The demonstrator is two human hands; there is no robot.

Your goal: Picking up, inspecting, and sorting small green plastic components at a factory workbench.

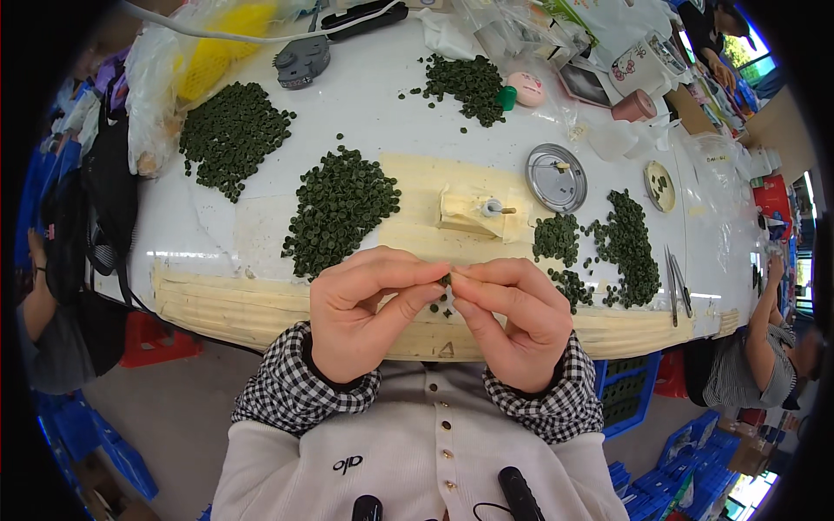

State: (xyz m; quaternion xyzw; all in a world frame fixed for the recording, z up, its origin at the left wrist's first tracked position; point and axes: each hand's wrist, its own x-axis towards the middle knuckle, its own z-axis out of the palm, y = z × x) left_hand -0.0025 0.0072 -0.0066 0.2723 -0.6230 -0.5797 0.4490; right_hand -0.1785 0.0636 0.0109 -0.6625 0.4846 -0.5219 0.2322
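My left hand (365, 308) and my right hand (521, 317) meet above the table's near edge, thumbs and fingertips pinched together. Between them is a small dark green piece (446, 280), mostly hidden by the fingers. A few similar pieces lie just beneath it. Left of centre, beyond my left hand, spreads a heap of dark green round, button-like pieces (340, 204). Beyond my right hand are a smaller cluster (556, 239) and a long heap (632, 252). Straight ahead stands a tape-covered block (469, 215) with a short metal pin on top.
More heaps of green pieces lie at far left (233, 135) and far centre (469, 87). A round metal lid (556, 178), a small dish (660, 186) and tweezers (671, 286) are on the right. Plastic bags (152, 95) and a grey tool (301, 61) sit at the back left. People sit on both sides.
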